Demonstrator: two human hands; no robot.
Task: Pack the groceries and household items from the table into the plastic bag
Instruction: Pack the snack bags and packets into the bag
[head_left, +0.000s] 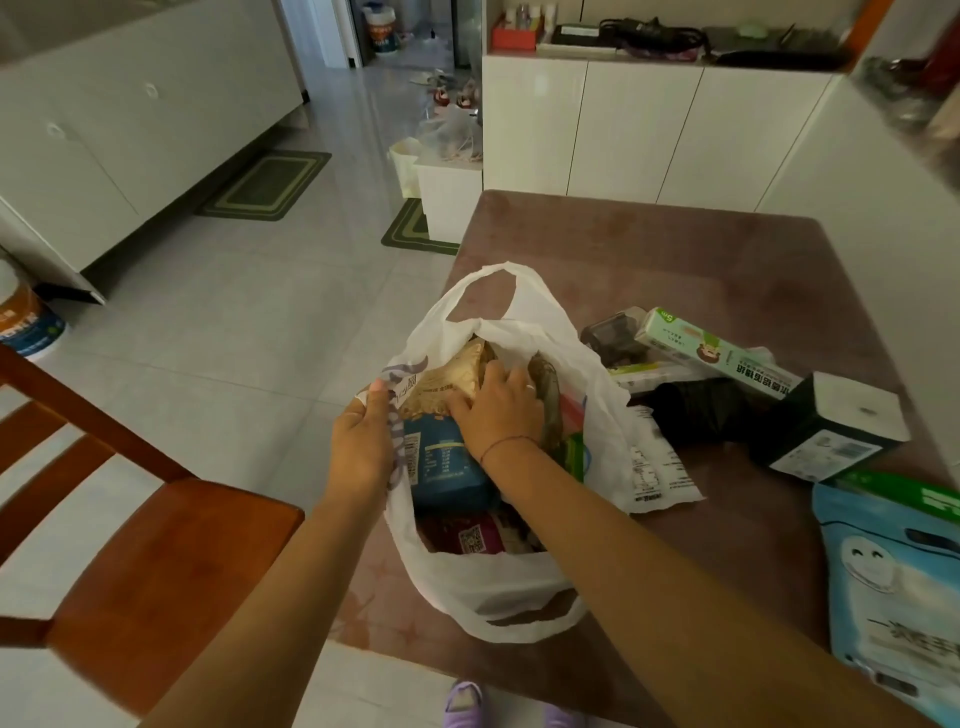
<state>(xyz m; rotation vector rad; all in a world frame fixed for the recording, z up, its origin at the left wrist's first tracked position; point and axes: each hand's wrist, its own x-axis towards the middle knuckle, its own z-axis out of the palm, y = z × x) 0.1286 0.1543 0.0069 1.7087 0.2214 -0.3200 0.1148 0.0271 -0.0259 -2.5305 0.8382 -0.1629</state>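
Note:
A white plastic bag (498, 582) stands open on the brown table (675, 244). My left hand (361, 441) grips the bag's left rim and holds it open. Inside the bag, my right hand (498, 410) lies with spread fingers pressing on a tan packet (452, 376). A blue packet (441, 462) and a dark red packet (467, 535) lie below it in the bag. Still on the table are a green-and-white box (711, 351), a black bundle (696, 410), a black-and-white box (831, 431) and a light blue pouch (893, 577).
A wooden chair (156, 561) stands left of the table. A white receipt-like slip (660, 473) lies beside the bag. White cabinets (649, 130) run behind the table, and tiled floor (234, 322) opens to the left. Purple slippers (462, 701) show at the bottom.

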